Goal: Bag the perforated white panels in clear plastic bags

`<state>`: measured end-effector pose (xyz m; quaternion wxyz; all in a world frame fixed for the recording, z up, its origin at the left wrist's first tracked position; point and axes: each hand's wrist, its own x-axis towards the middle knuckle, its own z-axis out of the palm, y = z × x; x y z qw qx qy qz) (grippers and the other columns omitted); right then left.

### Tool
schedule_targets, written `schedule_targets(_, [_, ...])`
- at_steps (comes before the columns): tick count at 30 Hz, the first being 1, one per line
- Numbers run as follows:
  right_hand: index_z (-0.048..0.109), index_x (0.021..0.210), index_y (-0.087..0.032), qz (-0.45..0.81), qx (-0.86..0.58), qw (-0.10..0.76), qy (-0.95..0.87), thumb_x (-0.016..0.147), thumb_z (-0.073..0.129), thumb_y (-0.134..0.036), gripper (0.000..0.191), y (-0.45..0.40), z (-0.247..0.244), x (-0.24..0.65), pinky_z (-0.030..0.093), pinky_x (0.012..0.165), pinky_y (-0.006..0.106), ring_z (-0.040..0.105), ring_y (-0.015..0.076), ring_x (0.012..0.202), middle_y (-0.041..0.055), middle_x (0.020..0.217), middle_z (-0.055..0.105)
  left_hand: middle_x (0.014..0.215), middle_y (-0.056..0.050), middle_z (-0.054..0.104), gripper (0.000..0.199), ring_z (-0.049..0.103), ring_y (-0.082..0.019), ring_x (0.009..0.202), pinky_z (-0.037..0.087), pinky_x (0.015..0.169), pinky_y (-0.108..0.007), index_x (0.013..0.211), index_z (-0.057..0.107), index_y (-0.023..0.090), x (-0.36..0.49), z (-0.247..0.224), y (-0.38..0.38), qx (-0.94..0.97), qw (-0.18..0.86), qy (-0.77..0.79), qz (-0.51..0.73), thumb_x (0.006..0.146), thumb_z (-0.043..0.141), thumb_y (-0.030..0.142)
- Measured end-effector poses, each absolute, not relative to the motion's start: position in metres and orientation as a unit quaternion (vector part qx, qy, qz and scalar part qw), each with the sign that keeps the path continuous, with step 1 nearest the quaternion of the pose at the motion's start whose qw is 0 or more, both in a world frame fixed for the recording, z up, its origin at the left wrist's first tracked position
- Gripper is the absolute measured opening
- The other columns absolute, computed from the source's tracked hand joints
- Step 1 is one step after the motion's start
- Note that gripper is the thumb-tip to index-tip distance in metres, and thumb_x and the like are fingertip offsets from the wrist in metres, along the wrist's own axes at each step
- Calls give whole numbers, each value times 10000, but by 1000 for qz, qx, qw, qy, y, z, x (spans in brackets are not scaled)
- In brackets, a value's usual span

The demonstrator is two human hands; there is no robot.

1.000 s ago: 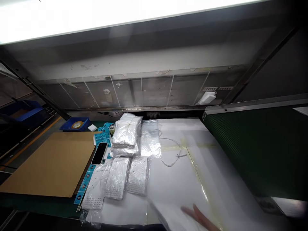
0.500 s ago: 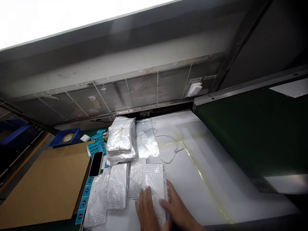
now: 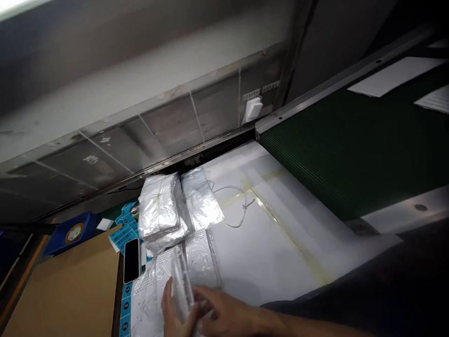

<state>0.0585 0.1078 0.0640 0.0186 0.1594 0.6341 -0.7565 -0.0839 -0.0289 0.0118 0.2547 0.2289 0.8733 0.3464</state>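
Observation:
At the bottom of the view, my left hand [image 3: 174,312] and my right hand [image 3: 224,310] close around a plastic-bagged packet of white printed sheets [image 3: 182,276]. The packet is tipped up on its edge between them. Part of it is hidden behind my fingers. Another bagged packet [image 3: 201,260] lies flat just beyond and to the right. More bagged packets [image 3: 143,299] lie beside my left hand. Behind them stands a tied stack of clear plastic bags [image 3: 159,206]. Flat beside that stack lies a thin pile of clear bags [image 3: 202,196].
A looped string [image 3: 229,225] lies on the white taped table surface [image 3: 256,262]. Left are a phone [image 3: 132,261], blue label strips [image 3: 125,306], brown cardboard [image 3: 66,290] and a blue tray [image 3: 58,238]. A green conveyor belt [image 3: 351,140] carrying white sheets [image 3: 396,77] runs at right.
Both hands have moved left, and the packet that lay flat between them is now tipped up on edge. The view has swung to the right, showing more of the belt and its sheets.

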Motion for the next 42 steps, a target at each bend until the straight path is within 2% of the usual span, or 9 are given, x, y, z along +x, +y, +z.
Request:
schedule_targets(4, [532, 1230, -263, -740, 193, 81, 640, 743, 556, -339, 494, 98, 48, 62, 492, 780, 295, 643, 227, 920, 68, 1087, 665, 1429, -187, 255, 848, 203, -375, 1346, 239, 1085, -533, 1377, 207, 172, -130, 3, -50, 211, 144, 939, 232, 704, 499, 596])
schedule_targets(7, [567, 1188, -238, -730, 217, 111, 639, 722, 544, -319, 473, 101, 38, 69, 500, 764, 293, 655, 227, 897, 72, 1051, 682, 1426, -210, 246, 909, 180, -382, 1351, 244, 1080, -543, 1380, 219, 152, -148, -7, -45, 247, 68, 959, 118, 666, 530, 622])
schedule_targets(11, [560, 1189, -224, -723, 261, 132, 626, 721, 538, -344, 484, 116, 24, 78, 500, 774, 296, 649, 222, 920, 79, 1072, 672, 1412, -232, 269, 864, 270, -412, 1304, 315, 1021, -573, 1374, 247, 150, -151, -26, -31, 272, 53, 961, 1, 702, 488, 637])
schedule_targets(14, [563, 1182, -196, -727, 301, 131, 603, 734, 517, -334, 471, 125, 10, 81, 497, 768, 308, 651, 223, 898, 101, 1068, 669, 1412, -244, 266, 920, 273, -428, 1299, 311, 1018, -583, 1376, 245, 144, -150, -39, -28, 282, 64, 956, -37, 676, 494, 687])
schedule_targets(18, [566, 1183, -191, -751, 309, 134, 568, 737, 522, -327, 468, 127, -11, 77, 489, 788, 323, 640, 233, 928, 103, 1089, 661, 1444, -262, 196, 1061, 235, -455, 1313, 300, 1024, -598, 1402, 176, 139, -147, -48, -28, 289, 77, 953, -45, 601, 568, 714])
schedule_targets(22, [548, 1204, -198, -774, 296, 139, 542, 749, 520, -333, 476, 127, -27, 71, 491, 800, 324, 635, 234, 959, 99, 1105, 659, 1450, -287, 156, 1121, 200, -456, 1327, 315, 1018, -601, 1418, 92, 121, -145, -48, -24, 286, 109, 951, -36, 596, 610, 681])
schedule_targets(34, [567, 1162, -167, -794, 298, 155, 507, 764, 505, -286, 420, 154, -44, 68, 501, 781, 305, 651, 214, 912, 107, 1052, 678, 1467, -248, 171, 1090, 130, -370, 1372, 222, 1100, -542, 1418, 105, 123, -149, -48, -21, 257, 119, 959, -5, 609, 686, 567])
schedule_targets(42, [564, 1153, -186, -802, 293, 167, 494, 781, 496, -296, 395, 159, -50, 67, 505, 752, 300, 656, 209, 896, 85, 1044, 684, 1466, -221, 177, 1039, 146, -379, 1362, 267, 1070, -581, 1418, 107, 167, -142, -40, -11, 228, 145, 963, -11, 641, 659, 581])
